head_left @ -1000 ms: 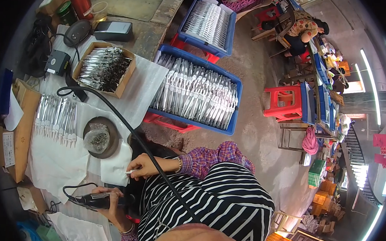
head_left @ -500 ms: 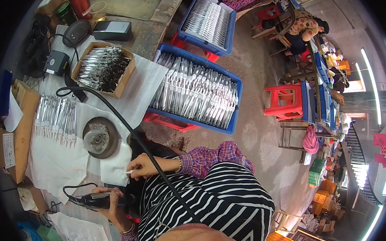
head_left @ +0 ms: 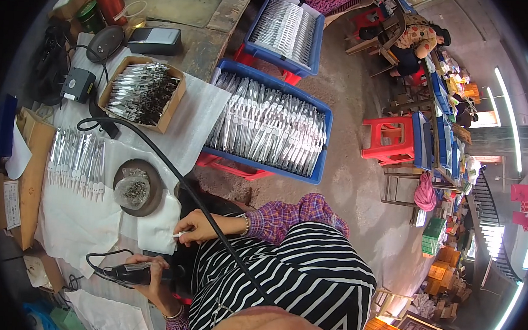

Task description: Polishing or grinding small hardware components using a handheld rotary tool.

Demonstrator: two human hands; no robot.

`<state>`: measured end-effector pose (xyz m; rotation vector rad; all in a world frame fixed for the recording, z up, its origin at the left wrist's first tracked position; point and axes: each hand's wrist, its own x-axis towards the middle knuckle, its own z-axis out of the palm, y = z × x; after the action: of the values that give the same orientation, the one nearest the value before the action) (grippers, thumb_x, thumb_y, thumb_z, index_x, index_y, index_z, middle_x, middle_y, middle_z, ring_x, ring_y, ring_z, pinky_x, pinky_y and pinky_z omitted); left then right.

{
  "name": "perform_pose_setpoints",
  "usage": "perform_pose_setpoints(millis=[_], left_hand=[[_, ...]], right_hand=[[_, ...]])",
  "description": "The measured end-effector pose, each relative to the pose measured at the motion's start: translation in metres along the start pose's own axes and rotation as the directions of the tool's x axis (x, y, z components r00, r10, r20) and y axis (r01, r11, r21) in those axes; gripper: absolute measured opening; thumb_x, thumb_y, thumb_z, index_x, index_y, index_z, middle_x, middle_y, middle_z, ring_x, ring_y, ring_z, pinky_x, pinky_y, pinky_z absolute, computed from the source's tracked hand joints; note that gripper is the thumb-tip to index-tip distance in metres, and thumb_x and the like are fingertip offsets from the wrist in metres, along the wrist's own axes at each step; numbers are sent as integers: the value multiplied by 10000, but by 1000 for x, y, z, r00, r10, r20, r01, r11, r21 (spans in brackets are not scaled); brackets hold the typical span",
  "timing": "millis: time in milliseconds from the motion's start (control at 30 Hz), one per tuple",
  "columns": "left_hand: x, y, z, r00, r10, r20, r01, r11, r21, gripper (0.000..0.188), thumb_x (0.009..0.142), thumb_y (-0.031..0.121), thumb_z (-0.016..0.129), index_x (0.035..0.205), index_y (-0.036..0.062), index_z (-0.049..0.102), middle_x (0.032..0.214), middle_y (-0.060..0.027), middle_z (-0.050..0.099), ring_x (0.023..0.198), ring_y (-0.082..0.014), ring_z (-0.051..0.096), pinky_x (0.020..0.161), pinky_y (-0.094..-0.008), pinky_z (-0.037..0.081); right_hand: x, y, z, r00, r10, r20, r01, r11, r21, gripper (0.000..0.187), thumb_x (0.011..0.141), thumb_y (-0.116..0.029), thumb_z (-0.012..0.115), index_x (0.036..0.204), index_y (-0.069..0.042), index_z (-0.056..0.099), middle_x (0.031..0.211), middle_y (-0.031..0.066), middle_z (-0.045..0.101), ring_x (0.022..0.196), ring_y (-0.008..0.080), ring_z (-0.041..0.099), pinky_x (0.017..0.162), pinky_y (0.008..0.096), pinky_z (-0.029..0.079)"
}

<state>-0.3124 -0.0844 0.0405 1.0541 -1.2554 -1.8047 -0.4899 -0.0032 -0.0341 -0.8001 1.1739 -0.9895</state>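
- Gripping a long black corded tool (head_left: 126, 273) in the left hand (head_left: 153, 277), below the round brown dish (head_left: 157, 181), with fingers wrapped round
- Pinching a thin white piece (head_left: 179, 235) between narrowed fingers of the right hand (head_left: 197, 226), below and right of the dish
- Probably at a holding step, with piece and tool apart; next, likely calling for a steady pinch and firm grip
- Lined up left of the dish: slim silver utensils (head_left: 76, 162)

A black corded tool (head_left: 128, 274) was in the left hand (head_left: 154, 277). A clear plastic bag (head_left: 132, 190) sat in a round brown dish (head_left: 155, 190), right of some thin silver tools (head_left: 77, 162) and left of a blue plastic tub (head_left: 280, 87).
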Motion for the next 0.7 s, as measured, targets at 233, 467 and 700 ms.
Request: perform_pose_setpoints(millis=[233, 467, 700], left_hand=[[0, 0, -1, 1000, 6, 11, -6, 1000, 4, 288, 751, -5, 608, 971, 9, 423, 827, -86, 435, 612, -193, 511, 614, -312, 452], [-1, 1, 1, 1000, -1, 1, 1, 1000, 19, 291, 752, 8, 621, 969, 9, 428, 821, -83, 441, 612, -188, 508, 620, -310, 451], [-1, -2, -1, 1000, -26, -6, 26, 1000, -3, 298, 744, 5, 625, 970, 17, 432, 800, -78, 446, 602, -176, 496, 622, -312, 442]], right_hand=[[1, 3, 1, 1000, -7, 5, 7, 1000, -8, 286, 875, -193, 590, 1070, 14, 616, 717, 52, 660, 556, 79, 582, 472, 212, 486], [1, 3, 0, 1000, -8, 9, 8, 1000, 4, 277, 878, -206, 591, 1064, -2, 620, 714, 40, 651, 554, 71, 560, 483, 208, 478], [0, 3, 1, 1000, -1, 15, 1, 1000, 12, 277, 881, -204, 585, 1065, 1, 618, 715, 40, 651, 567, 76, 574, 482, 211, 479]])
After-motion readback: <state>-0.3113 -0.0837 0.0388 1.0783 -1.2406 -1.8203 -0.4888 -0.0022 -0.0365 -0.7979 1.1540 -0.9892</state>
